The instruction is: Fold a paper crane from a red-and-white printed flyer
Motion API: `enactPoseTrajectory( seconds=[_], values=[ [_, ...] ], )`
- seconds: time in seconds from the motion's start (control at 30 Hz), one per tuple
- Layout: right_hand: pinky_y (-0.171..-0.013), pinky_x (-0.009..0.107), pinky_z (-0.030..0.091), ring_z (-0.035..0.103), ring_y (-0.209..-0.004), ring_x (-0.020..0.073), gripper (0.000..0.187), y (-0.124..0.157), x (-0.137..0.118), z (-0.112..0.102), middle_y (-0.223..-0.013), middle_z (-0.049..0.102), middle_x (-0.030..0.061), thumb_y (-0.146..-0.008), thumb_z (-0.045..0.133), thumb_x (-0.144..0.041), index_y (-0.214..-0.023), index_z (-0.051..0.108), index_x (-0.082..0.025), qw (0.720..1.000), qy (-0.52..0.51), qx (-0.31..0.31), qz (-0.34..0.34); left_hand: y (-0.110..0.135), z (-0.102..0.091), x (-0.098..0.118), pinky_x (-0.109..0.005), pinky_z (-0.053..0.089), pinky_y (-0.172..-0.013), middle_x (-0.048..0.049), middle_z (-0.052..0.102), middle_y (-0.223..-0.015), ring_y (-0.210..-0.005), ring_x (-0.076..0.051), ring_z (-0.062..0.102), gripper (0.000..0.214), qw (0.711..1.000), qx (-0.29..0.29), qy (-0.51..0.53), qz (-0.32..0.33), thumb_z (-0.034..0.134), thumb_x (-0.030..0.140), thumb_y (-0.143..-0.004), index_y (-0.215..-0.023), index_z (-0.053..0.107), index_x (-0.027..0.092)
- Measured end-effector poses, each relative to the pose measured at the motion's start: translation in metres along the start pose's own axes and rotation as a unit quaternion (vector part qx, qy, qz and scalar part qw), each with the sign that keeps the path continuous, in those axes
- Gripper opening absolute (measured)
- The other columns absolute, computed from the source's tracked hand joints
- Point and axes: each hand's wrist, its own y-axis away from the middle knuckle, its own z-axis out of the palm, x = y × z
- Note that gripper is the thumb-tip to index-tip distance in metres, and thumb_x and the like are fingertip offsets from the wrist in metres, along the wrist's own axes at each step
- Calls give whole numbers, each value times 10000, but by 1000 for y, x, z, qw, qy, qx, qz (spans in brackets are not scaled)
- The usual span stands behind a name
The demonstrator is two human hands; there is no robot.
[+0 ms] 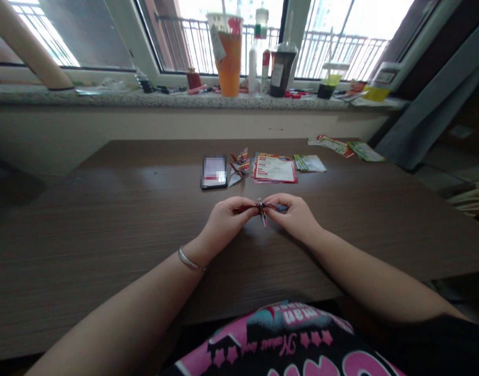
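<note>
Both my hands meet over the middle of the brown wooden table. My left hand, with a silver bangle on the wrist, pinches the left end of a small folded paper piece printed in red and blue. My right hand pinches its right end. The folded paper is held just above the tabletop, with a narrow point hanging down between my fingers. Farther back lie finished folded paper figures beside a phone.
A stack of printed leaflets and more flyers lie behind my hands, others at the far right edge. The windowsill holds an orange drink cup, a dark cup, bottles and clutter. A cardboard tube leans at the left.
</note>
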Motion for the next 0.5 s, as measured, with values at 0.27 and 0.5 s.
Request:
enactPoseTrajectory(
  seconds=[0.27,0.5],
  values=[
    [-707,293,463,618,-722,150,293,-1,5,10,-808,730,28,-637,772,-392,-842,740,-185,968,-208,-13,138,-1,2,3,-274,486,-798,-41,719,-820,-784,-146,637,243,980,13,174,-94,761,347,-706,-839,727,146],
    [-625,238,497,619,-770,141,258,-4,5,14,-862,719,43,-677,773,-367,-850,720,-183,905,-325,-22,274,-7,1,-12,-223,479,-706,-33,693,-861,-799,-125,618,297,947,-14,251,-197,765,422,-705,-830,698,161]
  ],
)
